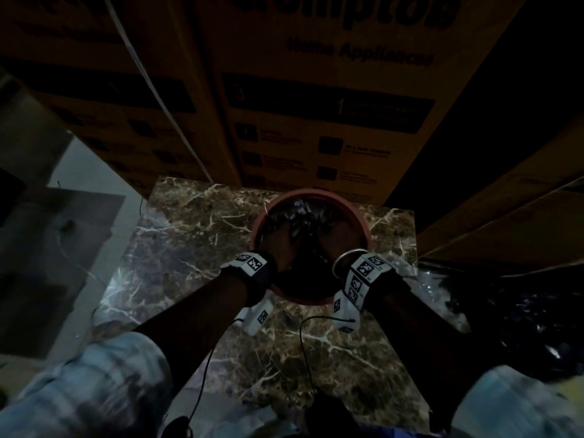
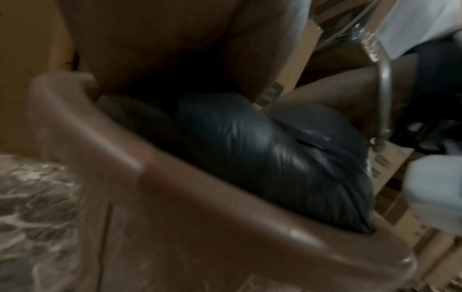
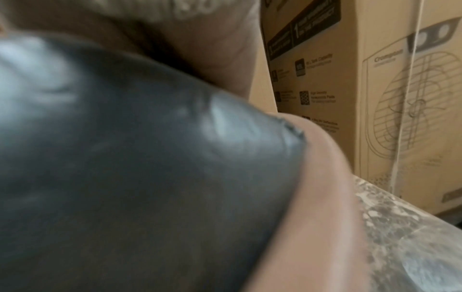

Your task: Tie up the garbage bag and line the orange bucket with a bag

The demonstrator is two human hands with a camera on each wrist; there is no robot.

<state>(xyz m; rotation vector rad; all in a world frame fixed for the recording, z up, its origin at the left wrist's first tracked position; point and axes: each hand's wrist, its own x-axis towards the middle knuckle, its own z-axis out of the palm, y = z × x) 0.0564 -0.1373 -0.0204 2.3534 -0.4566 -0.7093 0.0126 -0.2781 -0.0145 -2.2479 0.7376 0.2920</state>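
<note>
The orange bucket stands on a marble table top, with a black garbage bag inside it. Both my hands reach down into the bucket: the left hand on the bag's left, the right hand on its right, with a metal bangle at the wrist. The fingers are lost in the dark plastic. In the left wrist view the bucket rim curves round the bulging bag, and the right hand lies against the bag. The right wrist view is filled by the bag and rim.
Tall printed cardboard boxes stand right behind the bucket, with another box at the right. A crumpled black bag lies beside the table on the right. Thin black cables hang from my wrist bands over the table's near part.
</note>
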